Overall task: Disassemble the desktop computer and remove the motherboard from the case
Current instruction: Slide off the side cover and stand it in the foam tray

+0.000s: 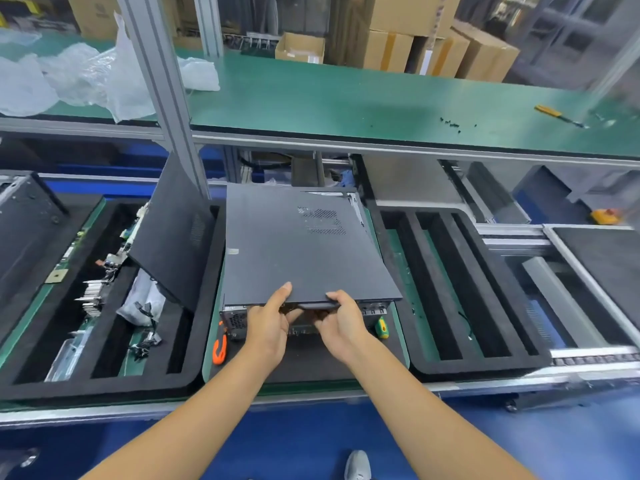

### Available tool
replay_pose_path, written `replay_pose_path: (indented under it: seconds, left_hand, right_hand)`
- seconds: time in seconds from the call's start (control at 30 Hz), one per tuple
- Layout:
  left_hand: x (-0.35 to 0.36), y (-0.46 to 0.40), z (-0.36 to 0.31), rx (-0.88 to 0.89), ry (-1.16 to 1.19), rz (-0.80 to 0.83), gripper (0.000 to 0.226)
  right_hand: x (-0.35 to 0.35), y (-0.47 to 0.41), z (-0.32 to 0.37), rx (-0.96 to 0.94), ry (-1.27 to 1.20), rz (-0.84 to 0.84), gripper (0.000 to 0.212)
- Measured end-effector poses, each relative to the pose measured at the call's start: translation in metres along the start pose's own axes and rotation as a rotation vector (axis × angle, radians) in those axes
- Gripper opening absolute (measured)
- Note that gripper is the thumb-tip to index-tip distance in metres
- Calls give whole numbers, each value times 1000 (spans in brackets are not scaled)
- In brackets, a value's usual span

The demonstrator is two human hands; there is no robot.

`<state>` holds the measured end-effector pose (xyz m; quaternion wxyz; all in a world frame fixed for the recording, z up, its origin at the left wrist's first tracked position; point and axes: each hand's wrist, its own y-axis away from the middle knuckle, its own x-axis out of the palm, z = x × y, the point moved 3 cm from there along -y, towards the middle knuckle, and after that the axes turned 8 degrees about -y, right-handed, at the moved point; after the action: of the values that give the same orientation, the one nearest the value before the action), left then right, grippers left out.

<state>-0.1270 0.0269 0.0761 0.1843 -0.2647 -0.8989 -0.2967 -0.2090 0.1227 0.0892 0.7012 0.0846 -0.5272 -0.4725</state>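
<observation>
- A dark grey desktop computer case lies flat on a green-edged pallet at the centre of the view, its rear panel facing the person.
- The case's side cover, a flat dark panel with vent perforations toward 1 o'clock, sits on top of the case, its near right corner overhanging the case edge.
- The left hand grips the near edge of the cover: thumb on top, fingers curled underneath.
- The right hand, just beside the left, holds the same edge with thumb on top and fingers tucked under.
- An orange-handled tool lies at 8 o'clock from the case, touching the pallet's left edge.
- A green and yellow tool sits at 4 o'clock, close against the case's near right corner.
- At 9 o'clock, another dark panel leans upright in a black foam tray that holds circuit boards, a heatsink and cables.
- At 3 o'clock lies a second black foam tray with long slots.
- At 12 o'clock, a green workbench carries crumpled clear plastic at its left end, and small dark screws and a yellow-handled tool toward 2 o'clock.
- Cardboard boxes stand beyond the bench.
</observation>
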Motion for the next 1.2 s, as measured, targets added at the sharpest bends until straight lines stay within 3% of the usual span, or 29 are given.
replay_pose_path:
  seconds: [0.17, 0.37, 0.7, 0.83, 0.93, 1.2]
  left_hand:
    - [21, 5, 1, 46, -9, -38, 43]
    - [63, 25, 17, 86, 12, -97, 30]
    - [118, 44, 33, 162, 28, -244, 41]
    - [121, 46, 27, 177, 1, -239, 29]
    - [120, 44, 14, 203, 11, -220, 39]
    - [115, 43, -22, 212, -21, -178, 41]
  right_hand:
    - [-2, 3, 25, -2, -20, 43, 21]
    - [-16, 7, 68, -19, 14, 85, 19]
    - [-27, 4, 116, -2, 61, 120, 25]
    - [-24, 4, 115, -23, 46, 133, 24]
    - [-15, 5, 112, -38, 53, 163, 21]
    - [12, 12, 101, -41, 49, 161, 14]
